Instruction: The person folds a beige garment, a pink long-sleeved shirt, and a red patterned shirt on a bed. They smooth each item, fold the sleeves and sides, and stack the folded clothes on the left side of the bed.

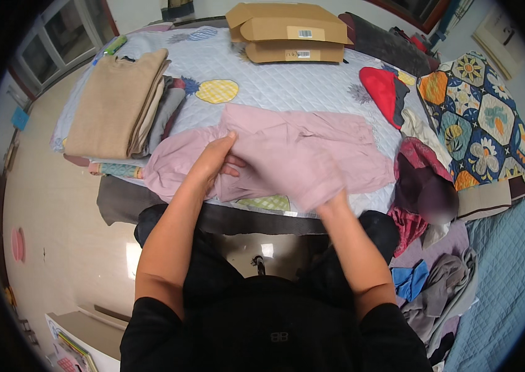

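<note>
A pale pink garment [337, 133] lies spread over the near part of the quilted bed cover, wrinkled. My left hand [218, 162] is on its left part, the thumb up and the other fingers curled against the cloth. My right hand [334, 203] is at the lower right, with a raised flap of the same pink cloth over its fingers. The flap is smeared by motion and hides those fingers; the lifted cloth suggests a grip on it.
At the left stands a folded pile topped by a beige sweater [110, 105]. Cardboard boxes [293, 32] are stacked at the back. To the right lie a red cap-like item [379, 93], a patterned cushion [476, 118], a dark maroon garment [416, 180] and rumpled grey clothes [439, 288].
</note>
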Tool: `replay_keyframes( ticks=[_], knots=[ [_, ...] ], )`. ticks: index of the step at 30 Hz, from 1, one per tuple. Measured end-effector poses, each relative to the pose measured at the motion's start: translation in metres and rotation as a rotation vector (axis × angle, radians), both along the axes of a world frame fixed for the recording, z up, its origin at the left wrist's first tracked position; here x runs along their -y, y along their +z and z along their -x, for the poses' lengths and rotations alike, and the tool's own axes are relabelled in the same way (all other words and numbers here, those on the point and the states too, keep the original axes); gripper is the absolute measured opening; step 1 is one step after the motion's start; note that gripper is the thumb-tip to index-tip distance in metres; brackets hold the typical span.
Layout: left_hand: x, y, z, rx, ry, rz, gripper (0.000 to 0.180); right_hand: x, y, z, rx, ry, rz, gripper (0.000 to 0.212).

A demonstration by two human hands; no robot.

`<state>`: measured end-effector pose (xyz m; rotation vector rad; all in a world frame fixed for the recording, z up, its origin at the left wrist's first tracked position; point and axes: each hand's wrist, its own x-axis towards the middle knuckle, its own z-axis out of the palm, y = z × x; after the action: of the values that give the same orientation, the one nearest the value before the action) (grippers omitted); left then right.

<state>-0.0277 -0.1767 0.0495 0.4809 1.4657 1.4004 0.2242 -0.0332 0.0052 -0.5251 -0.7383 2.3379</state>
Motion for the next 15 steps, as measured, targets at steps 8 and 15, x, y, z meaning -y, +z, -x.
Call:
replay_keyframes(
  ticks=[8, 15],
  knots=[
    [-0.017, -0.020, -0.001, -0.222, 0.120, -0.119, 0.056, -0.089, -0.005, -0.024, 0.231, -0.387, 0.332, 0.026],
    [-0.036, -0.037, 0.004, -0.890, 0.001, -0.142, 0.060, -0.115, 0.001, -0.022, 0.354, -0.270, 0.128, 0.027]
  ],
)
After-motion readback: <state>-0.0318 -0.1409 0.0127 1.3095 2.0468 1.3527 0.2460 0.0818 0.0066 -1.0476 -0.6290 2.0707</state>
